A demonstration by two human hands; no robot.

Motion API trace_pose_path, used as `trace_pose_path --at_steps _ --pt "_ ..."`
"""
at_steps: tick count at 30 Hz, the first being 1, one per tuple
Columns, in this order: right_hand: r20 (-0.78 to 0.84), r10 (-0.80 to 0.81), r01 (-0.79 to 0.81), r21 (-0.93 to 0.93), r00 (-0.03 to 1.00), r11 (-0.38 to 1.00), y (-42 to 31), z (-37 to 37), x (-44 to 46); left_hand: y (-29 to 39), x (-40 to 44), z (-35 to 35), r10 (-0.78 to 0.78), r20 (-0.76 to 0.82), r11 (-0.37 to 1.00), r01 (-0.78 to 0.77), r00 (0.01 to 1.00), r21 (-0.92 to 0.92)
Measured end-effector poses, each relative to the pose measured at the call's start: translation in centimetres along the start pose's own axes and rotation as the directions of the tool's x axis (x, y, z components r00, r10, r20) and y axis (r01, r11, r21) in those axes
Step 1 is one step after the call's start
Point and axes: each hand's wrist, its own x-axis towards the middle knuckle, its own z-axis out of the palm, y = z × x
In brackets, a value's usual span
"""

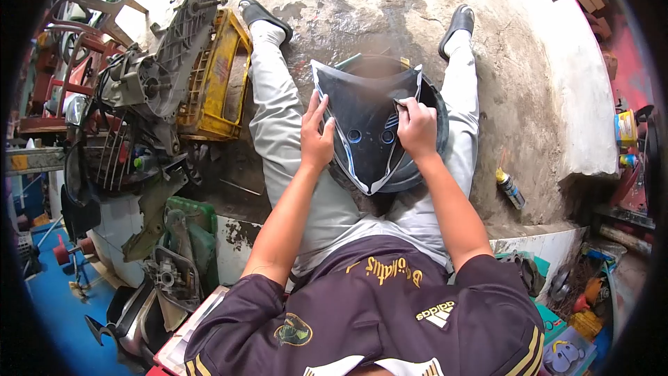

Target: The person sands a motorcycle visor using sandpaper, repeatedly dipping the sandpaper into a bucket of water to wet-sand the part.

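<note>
- Apparently sitting partway through handwork on a dark, V-shaped panel, with nothing visible marking a finish.
- Placing the panel between the spread legs, over a round black tub, broad end facing away and point aiming back toward the body.
- Steadying the panel's left side with the left hand, spreading the fingers along the edge rather than clenching.
- Bending the right hand inward at the panel's right side, closing the fingers and seemingly pinching a small dark piece, too small to identify.
- Showing so far: pale edging along both long sides and around the point, possibly from wear, coating or glare; cannot tell which.
- Showing also a mostly dark, glossy middle with two round marks, revealing no clear border between treated and untreated parts.
- Judging by the closed right fingers at the edge, probably dealing with that side at this moment; being unable to tell how much is remaining there or underneath.
- Leaving a yellow-topped can lying on the floor beyond the right leg, well apart from both hands.
</note>
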Motion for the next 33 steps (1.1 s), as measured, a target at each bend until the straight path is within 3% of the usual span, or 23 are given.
trace_pose_path --at_steps 2,4,6,8,10,12,16,19,22,24,26,30,33 --pt "0.104 -0.169 0.173 -0.024 0.980 0.985 -1.4 -0.7 -0.9 0.4 0.1 -0.1 0.016 0.000 0.999 -0.016 1.000 0.033" --pt "0.215 -0.400 0.384 0.113 0.891 0.916 -3.3 -1.1 -3.2 1.0 0.3 -0.3 -0.069 0.040 0.993 0.065 0.997 0.102" --pt "0.224 -0.434 0.403 0.174 0.872 0.899 -3.4 -1.6 -3.9 1.6 0.9 -0.3 -0.122 0.063 0.985 0.114 0.991 0.127" --pt "0.130 -0.190 0.191 0.006 0.973 0.982 -1.8 -1.1 -3.4 2.3 1.0 0.0 -0.202 0.038 0.943 0.184 0.979 0.276" --pt "0.023 0.050 -0.051 0.028 0.998 0.998 -1.2 -0.8 -3.2 4.2 0.1 0.1 -0.228 0.111 0.880 0.156 0.967 0.448" --pt "0.029 -0.040 0.036 0.107 0.999 0.994 -1.6 -0.9 -4.2 4.8 -0.6 0.7 -0.230 0.113 0.845 0.141 0.967 0.516" --pt "0.019 -0.008 0.005 0.174 1.000 0.985 -2.6 -2.2 -5.9 3.8 -1.0 1.3 -0.142 0.092 0.812 0.062 0.986 0.581" --pt "-0.012 0.111 -0.104 0.246 0.994 0.964 -3.2 -3.2 -6.7 3.9 -1.1 1.4 -0.109 0.065 0.815 0.052 0.992 0.577" --pt "-0.039 0.069 -0.049 0.388 0.997 0.920 -2.2 -3.1 -6.5 4.0 -1.1 1.4 -0.134 0.067 0.811 0.071 0.989 0.580" --pt "0.036 0.124 -0.127 0.455 0.992 0.881 -2.2 -3.7 -6.9 4.0 -1.3 1.6 -0.112 0.051 0.809 0.061 0.992 0.585" --pt "0.052 0.189 -0.195 0.357 0.981 0.914 -3.2 -4.6 -6.6 3.9 -1.3 1.7 -0.104 0.009 0.804 0.079 0.995 0.590" --pt "0.096 0.105 -0.134 0.382 0.990 0.914 -4.2 -6.4 -4.8 4.6 -1.7 2.7 -0.140 -0.082 0.882 0.162 0.987 0.443" --pt "0.203 0.181 -0.264 0.541 0.962 0.799 -4.9 -7.1 -2.7 5.1 -1.7 2.7 -0.191 -0.070 0.834 0.200 0.979 0.514"
